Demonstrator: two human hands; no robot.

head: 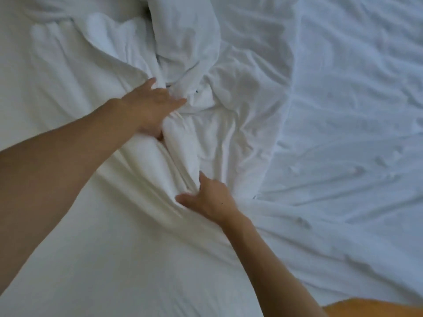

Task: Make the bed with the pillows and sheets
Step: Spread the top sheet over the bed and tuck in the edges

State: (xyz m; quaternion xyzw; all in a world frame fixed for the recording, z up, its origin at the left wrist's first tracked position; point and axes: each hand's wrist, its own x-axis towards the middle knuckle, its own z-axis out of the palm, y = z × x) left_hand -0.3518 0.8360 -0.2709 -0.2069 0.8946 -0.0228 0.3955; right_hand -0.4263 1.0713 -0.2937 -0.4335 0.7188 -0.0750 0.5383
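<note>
A white top sheet point(75, 138) lies bunched in thick folds across the left and middle of the bed. My left hand point(151, 108) grips a fold of it near the centre, fingers curled into the cloth. Lower down, my right hand point(208, 197) pinches another fold of the same sheet, thumb and fingers sunk into the creases. A rumpled mass of white bedding point(183, 35) is piled at the top centre; whether it is a pillow or a duvet I cannot tell. The wrinkled fitted sheet point(357, 124) covers the mattress on the right.
An orange-brown patch point(375, 308) shows at the bottom right corner, below the bed's edge. A small dark gap point(147, 10) opens between the bedding folds at the top.
</note>
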